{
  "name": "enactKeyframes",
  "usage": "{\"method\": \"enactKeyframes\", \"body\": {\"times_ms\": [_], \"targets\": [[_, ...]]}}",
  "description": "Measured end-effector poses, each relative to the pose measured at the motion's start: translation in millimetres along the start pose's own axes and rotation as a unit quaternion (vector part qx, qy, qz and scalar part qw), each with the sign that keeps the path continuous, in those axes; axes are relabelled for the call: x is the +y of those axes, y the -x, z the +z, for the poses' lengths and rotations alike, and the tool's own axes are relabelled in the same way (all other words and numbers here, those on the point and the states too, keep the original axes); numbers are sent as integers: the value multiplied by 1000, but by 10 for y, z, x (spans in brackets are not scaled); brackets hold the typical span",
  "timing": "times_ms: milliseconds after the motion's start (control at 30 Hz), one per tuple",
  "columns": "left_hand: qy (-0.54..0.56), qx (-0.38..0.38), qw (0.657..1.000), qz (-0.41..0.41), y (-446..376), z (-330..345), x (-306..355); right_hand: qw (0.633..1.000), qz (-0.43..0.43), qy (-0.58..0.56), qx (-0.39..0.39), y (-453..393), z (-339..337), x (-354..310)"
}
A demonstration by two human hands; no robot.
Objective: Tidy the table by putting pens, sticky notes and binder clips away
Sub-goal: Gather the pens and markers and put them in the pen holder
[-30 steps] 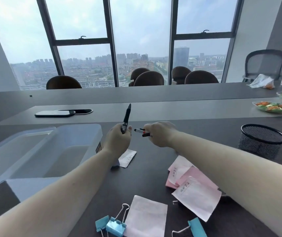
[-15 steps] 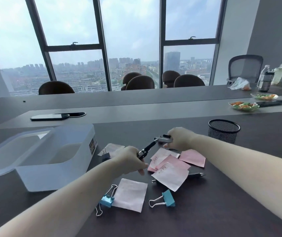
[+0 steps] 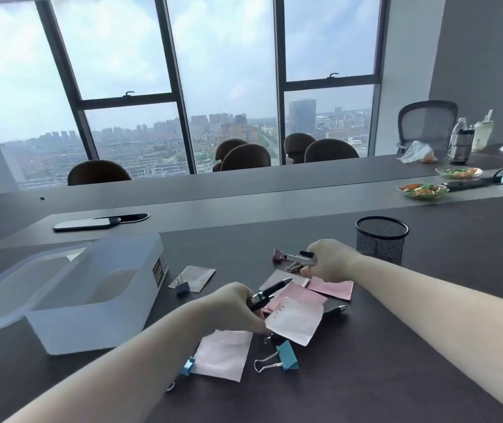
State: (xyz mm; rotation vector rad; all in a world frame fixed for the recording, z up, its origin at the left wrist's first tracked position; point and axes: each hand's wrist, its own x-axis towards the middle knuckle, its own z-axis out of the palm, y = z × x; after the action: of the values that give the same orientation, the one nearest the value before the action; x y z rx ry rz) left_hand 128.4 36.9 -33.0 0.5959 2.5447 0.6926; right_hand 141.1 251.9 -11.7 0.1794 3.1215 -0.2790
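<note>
My left hand [image 3: 231,309] grips a black pen [image 3: 270,293] that points up and right over a pile of pink and white sticky notes [image 3: 294,319]. My right hand [image 3: 331,261] holds a white pen [image 3: 300,257] beside a pink binder clip [image 3: 279,254]. Another pen [image 3: 335,309] lies partly under the notes. A blue binder clip [image 3: 285,357] sits near the front, a second blue clip [image 3: 187,366] by a white note [image 3: 224,355], and a dark clip [image 3: 181,285] on a note further left. A black mesh pen cup [image 3: 380,239] stands to the right.
An open translucent plastic box [image 3: 91,297] with its lid at the left stands on the dark table [image 3: 366,377]. A phone [image 3: 86,224] lies further back. Plates of food [image 3: 422,190], bottles [image 3: 459,145] and chairs are at the far side.
Both hands have come down from mid-air to the pile of notes, each still holding its pen. The camera has tilted, so more of the table's right side shows.
</note>
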Motion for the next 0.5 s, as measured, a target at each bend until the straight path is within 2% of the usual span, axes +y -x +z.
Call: {"method": "enactKeyframes", "body": {"times_ms": [333, 500], "targets": [[62, -11, 998, 27, -25, 123, 134, 1000, 1, -15, 8, -1, -6, -8], [119, 46, 991, 41, -9, 166, 212, 1000, 2, -11, 12, 28, -39, -1]]}}
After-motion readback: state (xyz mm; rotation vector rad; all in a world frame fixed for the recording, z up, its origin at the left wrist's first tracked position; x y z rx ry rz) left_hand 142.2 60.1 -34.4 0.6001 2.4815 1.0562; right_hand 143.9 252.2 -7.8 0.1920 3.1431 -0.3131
